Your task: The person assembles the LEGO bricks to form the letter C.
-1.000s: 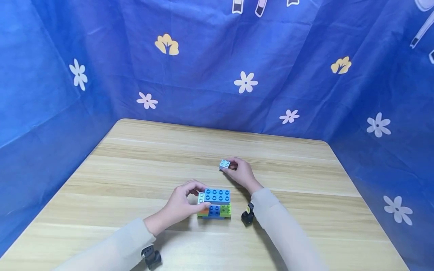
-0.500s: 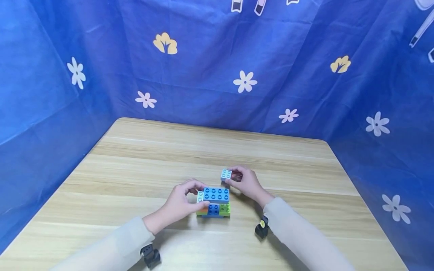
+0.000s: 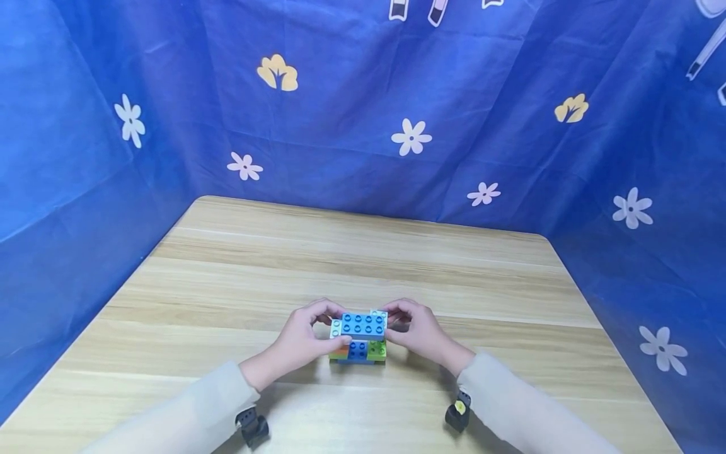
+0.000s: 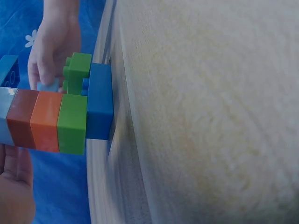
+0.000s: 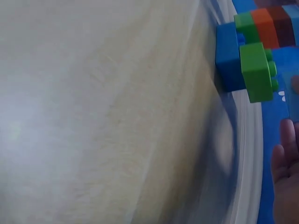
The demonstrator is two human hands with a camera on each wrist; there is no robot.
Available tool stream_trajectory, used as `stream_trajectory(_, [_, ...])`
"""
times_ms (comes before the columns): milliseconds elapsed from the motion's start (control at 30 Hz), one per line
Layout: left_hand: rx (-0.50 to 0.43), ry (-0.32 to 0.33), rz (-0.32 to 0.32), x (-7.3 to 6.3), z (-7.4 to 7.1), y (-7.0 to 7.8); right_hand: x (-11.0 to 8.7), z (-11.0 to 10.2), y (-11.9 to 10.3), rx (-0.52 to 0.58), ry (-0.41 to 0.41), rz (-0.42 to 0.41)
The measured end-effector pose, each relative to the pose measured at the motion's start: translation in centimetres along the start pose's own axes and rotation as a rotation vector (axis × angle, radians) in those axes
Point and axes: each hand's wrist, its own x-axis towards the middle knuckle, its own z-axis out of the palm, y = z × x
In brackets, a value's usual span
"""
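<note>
A stack of toy building bricks stands on the table. Its blue base (image 4: 99, 102) carries a green brick (image 5: 256, 72) at the right end. At the left rise green, orange (image 4: 46, 121), brown and light-blue bricks. A long blue brick (image 3: 363, 325) tops that column and overhangs to the right. My left hand (image 3: 300, 334) grips the column's upper left end between thumb and fingers. My right hand (image 3: 420, 333) pinches a small light-blue brick (image 3: 378, 313), partly hidden behind the long blue brick's right end. In the left wrist view, this light-blue brick (image 4: 49, 85) shows a gap from the right green brick.
The wood-grain table (image 3: 363, 252) extends around the stack on all sides. A blue cloth (image 3: 340, 113) with flower prints hangs behind it and at both sides. Both wrists wear small black cameras (image 3: 458, 413).
My right hand has brought the light-blue brick nearer, from behind the stack to its right upper end. My left hand keeps its grip on the stack.
</note>
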Motion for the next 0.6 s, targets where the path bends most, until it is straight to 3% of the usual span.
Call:
stream_trajectory(300, [0.017, 0.001, 0.007, 0.1, -0.1, 0.0, -1.6, -0.4, -0.9, 0.028, -0.024, -0.057])
stream_trajectory(600, [0.003, -0.017, 0.002, 0.3, -0.2, 0.2, -2.4, -0.9, -3.1, 0.060, -0.036, -0.114])
